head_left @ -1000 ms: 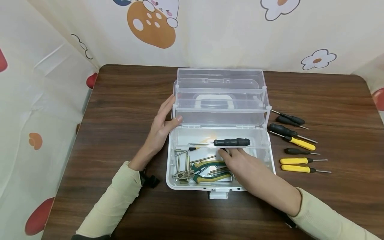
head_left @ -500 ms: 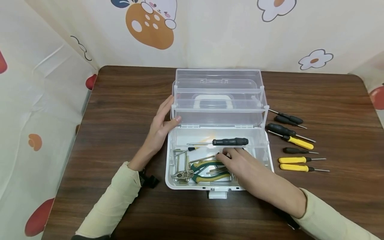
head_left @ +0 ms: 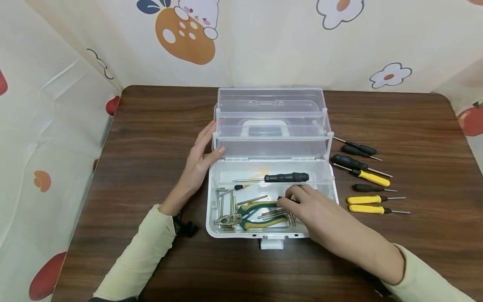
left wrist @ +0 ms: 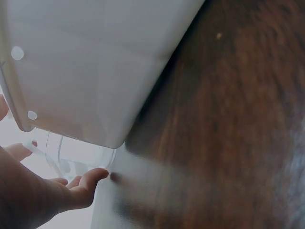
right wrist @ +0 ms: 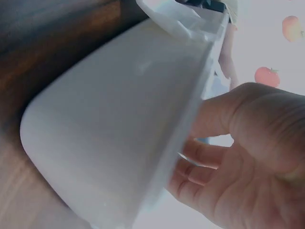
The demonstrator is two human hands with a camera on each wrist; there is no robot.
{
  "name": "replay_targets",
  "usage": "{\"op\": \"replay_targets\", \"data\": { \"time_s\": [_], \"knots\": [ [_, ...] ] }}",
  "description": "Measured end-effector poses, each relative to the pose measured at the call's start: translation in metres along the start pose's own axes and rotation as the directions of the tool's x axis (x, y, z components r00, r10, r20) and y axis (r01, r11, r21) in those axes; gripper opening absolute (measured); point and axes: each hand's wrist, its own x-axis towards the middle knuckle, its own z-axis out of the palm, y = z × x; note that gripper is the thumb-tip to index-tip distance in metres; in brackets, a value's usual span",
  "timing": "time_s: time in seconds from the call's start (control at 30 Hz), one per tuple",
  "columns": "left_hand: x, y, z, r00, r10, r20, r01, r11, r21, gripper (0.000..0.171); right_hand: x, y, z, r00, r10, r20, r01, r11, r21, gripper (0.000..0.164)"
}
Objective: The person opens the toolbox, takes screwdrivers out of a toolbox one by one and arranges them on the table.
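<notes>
My left hand (head_left: 194, 170) rests against the left side of the toolbox (head_left: 209, 218), fingers straight along its raised clear trays (head_left: 271, 149) and thumb at their edge. Inside the white base, my right hand (head_left: 328, 222) pinches a black object (head_left: 280, 198), mostly hidden by the fingers; its kind I cannot tell. Just left of those fingers lie pliers (head_left: 260, 205) with green and yellow handles, over and beside several hex keys (head_left: 252, 200). A black screwdriver (head_left: 288, 178) lies across the lowest clear tray. In the right wrist view, the right fingers (right wrist: 205, 155) reach over the box rim.
Right of the box lie several loose screwdrivers, with black handles (head_left: 345, 160) and yellow handles (head_left: 366, 208). The box latch (head_left: 271, 243) hangs at the front. A patterned cloth (head_left: 271, 46) stands behind the wooden table (head_left: 158, 126).
My right hand has drawn back slightly toward the front right of the box, with the black object showing at its fingertips. The left hand keeps its place on the box.
</notes>
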Motion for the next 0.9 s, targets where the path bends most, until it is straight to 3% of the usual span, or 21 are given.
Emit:
{"op": "replay_targets", "data": {
  "time_s": [0.3,0.53,0.7,0.9],
  "knots": [
    [0.0,0.0,0.0,1.0,-0.013,0.004,0.013,1.0,-0.011,0.067,-0.011,-0.001,-0.015,1.0,0.026,-0.003,-0.026,1.0,0.018,0.076],
    [0.0,-0.002,-0.001,1.0,-0.012,0.001,0.012,1.0,-0.003,0.067,-0.021,0.003,-0.026,0.994,0.059,-0.093,-0.059,0.998,0.003,0.073],
    [0.0,-0.002,-0.001,1.0,-0.014,0.004,0.014,1.0,-0.012,0.067,-0.032,0.009,-0.035,0.99,0.093,-0.106,-0.096,0.995,-0.024,0.08],
    [0.0,-0.002,0.0,1.0,-0.011,0.005,0.011,1.0,-0.008,0.067,-0.048,0.02,-0.043,0.971,0.126,-0.205,-0.129,0.992,-0.002,0.083]
  ]
}}
